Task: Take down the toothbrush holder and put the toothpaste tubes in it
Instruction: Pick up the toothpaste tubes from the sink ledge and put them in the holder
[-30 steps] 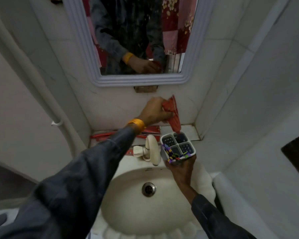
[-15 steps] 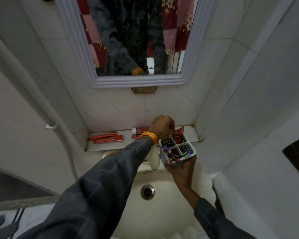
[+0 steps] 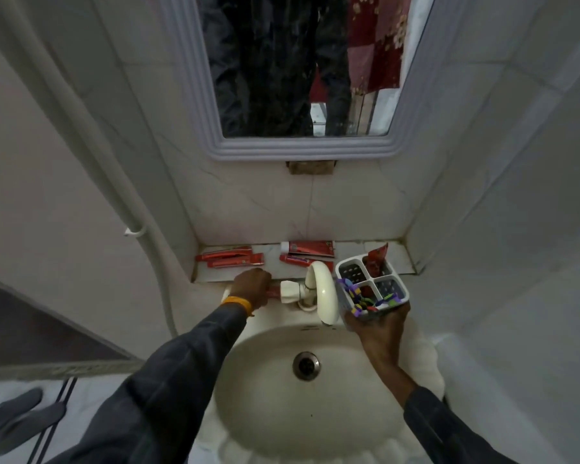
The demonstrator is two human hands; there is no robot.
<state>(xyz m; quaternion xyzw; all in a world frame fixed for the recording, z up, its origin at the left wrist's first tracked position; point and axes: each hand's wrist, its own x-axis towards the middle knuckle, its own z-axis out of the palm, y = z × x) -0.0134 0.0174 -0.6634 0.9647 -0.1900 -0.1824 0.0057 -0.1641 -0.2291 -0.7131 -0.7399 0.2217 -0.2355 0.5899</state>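
My right hand (image 3: 377, 324) holds the white four-compartment toothbrush holder (image 3: 371, 288) above the sink's right rim. A red toothpaste tube (image 3: 375, 259) stands in its back right compartment, and colourful toothbrushes fill the front left one. My left hand (image 3: 251, 287) is closed over a red tube (image 3: 274, 291) lying on the sink ledge beside the tap. More red tubes lie on the tiled shelf: two at the left (image 3: 230, 257) and two at the middle (image 3: 310, 249).
A white curved tap (image 3: 323, 289) stands between my hands. Below is the white basin (image 3: 275, 396) with its drain (image 3: 306, 365). A mirror (image 3: 302, 65) hangs above the shelf. A white pipe (image 3: 128, 209) runs down the left wall.
The red tube went down into the holder's back right compartment and my left hand let it go. That hand then moved left and closed on another tube beside the tap.
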